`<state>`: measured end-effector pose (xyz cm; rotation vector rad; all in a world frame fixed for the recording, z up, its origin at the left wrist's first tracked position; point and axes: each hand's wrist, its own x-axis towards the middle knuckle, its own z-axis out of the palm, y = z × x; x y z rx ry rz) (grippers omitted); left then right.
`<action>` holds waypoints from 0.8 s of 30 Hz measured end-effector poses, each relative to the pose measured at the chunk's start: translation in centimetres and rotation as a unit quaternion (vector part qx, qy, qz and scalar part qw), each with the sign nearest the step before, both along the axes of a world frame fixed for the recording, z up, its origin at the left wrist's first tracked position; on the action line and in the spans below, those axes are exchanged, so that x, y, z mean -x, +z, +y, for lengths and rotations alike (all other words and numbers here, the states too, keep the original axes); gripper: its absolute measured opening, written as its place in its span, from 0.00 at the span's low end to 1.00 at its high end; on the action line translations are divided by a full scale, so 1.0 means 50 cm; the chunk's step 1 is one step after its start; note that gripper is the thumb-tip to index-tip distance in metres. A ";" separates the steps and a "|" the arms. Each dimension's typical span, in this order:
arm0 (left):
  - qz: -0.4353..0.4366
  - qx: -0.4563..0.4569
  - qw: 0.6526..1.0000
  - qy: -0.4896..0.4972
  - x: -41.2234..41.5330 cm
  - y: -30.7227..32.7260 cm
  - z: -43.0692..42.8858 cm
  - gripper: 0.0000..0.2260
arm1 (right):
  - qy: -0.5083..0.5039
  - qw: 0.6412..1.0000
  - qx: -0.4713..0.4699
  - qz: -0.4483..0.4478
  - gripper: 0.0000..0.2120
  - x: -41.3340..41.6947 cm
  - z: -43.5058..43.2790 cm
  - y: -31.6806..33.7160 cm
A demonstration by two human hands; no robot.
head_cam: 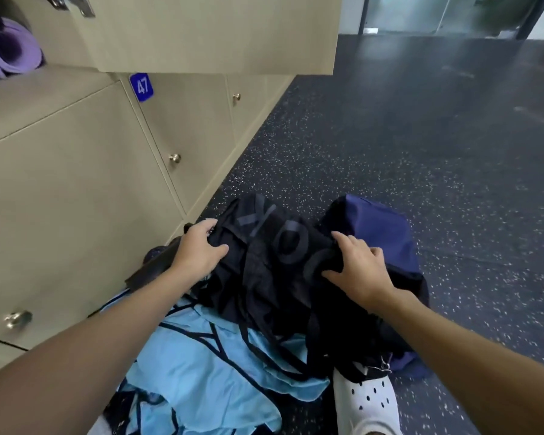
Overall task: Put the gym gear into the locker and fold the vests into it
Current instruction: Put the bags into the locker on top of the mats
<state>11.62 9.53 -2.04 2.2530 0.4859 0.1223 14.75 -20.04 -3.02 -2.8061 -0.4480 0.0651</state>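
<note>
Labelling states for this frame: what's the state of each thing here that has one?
Black vest, unfolded, bunched, held by both hands.
Left hand, grips the vest's left edge.
Right hand, grips its right edge.
Light blue vest, unfolded, crumpled on the floor.
Upper locker door, open.
Purple mat, rolled, inside the open locker.
Locker 47 door, shut.

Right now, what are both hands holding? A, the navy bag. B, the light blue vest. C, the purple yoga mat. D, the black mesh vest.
D: the left hand and the right hand each grip an edge of the black mesh vest, which lies over the light blue vest.
</note>
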 end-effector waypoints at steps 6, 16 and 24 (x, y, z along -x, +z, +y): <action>0.019 -0.275 0.956 -0.101 -0.017 0.011 0.011 0.41 | 0.009 0.997 -0.001 -0.075 0.09 -0.024 -0.001 -0.046; -0.014 -0.476 0.753 -0.455 -0.098 -0.003 -0.094 0.45 | 0.089 0.995 -0.045 -0.029 0.26 0.017 -0.082 -0.035; -0.056 -0.493 0.729 -0.472 -0.077 -0.031 -0.116 0.40 | 0.205 0.967 0.148 -0.006 0.61 0.088 -0.092 -0.072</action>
